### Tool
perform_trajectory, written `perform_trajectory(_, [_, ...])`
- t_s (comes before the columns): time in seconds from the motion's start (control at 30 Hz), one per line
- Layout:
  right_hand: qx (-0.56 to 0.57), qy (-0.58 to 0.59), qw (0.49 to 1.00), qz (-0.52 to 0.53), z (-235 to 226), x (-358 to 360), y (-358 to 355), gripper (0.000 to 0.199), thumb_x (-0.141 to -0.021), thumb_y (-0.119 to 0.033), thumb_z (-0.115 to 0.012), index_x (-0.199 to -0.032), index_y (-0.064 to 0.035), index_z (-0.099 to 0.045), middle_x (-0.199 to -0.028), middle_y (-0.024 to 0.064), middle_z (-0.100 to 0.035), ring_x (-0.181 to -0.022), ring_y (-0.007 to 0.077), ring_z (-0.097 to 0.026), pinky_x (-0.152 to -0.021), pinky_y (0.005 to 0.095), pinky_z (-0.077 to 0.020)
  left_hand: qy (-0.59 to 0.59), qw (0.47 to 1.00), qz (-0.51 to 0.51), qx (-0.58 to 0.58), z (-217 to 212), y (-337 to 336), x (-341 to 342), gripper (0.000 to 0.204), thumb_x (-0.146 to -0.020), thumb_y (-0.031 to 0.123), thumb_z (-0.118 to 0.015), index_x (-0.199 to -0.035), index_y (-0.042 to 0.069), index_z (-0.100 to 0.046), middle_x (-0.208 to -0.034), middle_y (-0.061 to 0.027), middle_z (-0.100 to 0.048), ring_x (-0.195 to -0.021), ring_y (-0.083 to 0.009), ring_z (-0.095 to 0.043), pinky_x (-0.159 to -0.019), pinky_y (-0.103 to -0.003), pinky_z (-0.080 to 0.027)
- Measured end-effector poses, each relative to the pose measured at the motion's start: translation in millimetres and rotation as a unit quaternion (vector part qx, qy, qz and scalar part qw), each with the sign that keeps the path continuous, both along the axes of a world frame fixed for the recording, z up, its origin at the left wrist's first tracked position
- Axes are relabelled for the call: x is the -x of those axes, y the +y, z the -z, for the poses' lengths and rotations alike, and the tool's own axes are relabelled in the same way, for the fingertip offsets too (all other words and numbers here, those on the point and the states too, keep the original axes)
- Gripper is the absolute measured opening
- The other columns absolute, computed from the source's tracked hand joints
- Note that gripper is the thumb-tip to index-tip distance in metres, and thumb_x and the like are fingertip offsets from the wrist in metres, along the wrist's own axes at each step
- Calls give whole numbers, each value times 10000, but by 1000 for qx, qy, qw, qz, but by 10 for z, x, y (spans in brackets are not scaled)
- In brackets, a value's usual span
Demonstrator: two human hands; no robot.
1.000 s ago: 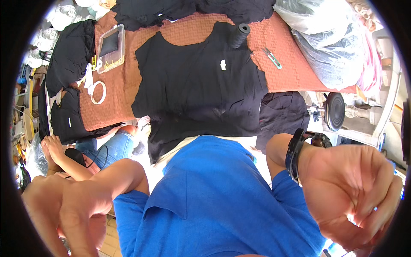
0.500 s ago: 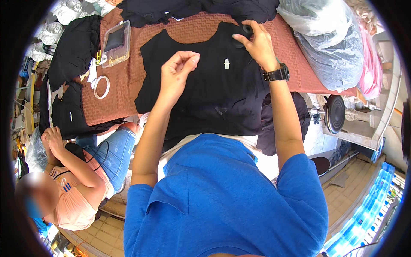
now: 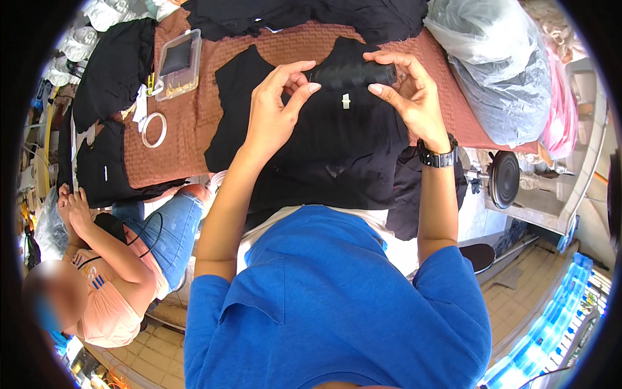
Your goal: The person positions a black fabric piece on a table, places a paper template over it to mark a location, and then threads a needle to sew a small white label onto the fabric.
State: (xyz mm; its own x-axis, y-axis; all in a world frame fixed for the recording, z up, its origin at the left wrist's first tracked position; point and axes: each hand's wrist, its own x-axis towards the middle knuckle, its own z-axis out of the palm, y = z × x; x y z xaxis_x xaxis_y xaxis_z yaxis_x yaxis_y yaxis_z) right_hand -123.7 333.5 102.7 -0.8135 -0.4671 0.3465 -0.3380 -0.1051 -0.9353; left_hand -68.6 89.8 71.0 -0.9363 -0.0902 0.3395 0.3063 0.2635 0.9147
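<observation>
A black T-shirt [image 3: 304, 139] with a small white mark on its chest lies flat on a brown woven table cover [image 3: 188, 139]. Above its collar I hold a black roll [image 3: 353, 74] of something sideways. My right hand [image 3: 408, 94], with a black wristwatch, grips the roll's right end. My left hand [image 3: 275, 107] pinches at the roll's left end with thumb and fingertips.
A clear plastic box [image 3: 176, 63] and a white ring [image 3: 154, 129] lie at the left of the cover, beside black garments [image 3: 110, 71]. A large clear plastic bag [image 3: 499, 71] sits at the right. A seated person [image 3: 110, 259] is at lower left.
Both hands have risen from near my body to the shirt's collar. The right hand took hold of the black roll, and the left hand has come up to its other end.
</observation>
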Motion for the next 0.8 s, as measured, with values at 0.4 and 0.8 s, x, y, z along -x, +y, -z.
perform_trajectory(0.4, [-161,88,982,37,-167,131,27,369,-844,91,-711,-1185,-44,-665,-1305,69,-638,-1140,162,-644,-820,313,-551,1,996,30,84,227,206,620,78,-918,64,-697,-966,4,-706,-896,-110,-646,-818,-244,-653,-742,-360,-503])
perform_trajectory(0.8, [-391,256,879,92,-100,728,273,472,-662,160,-698,-1093,-33,-688,-1037,157,-613,-1010,397,-643,-849,447,-532,89,938,111,315,218,788,1661,144,-936,148,-650,-1017,60,-728,-990,-121,-639,-1044,-338,-633,-911,-461,-505])
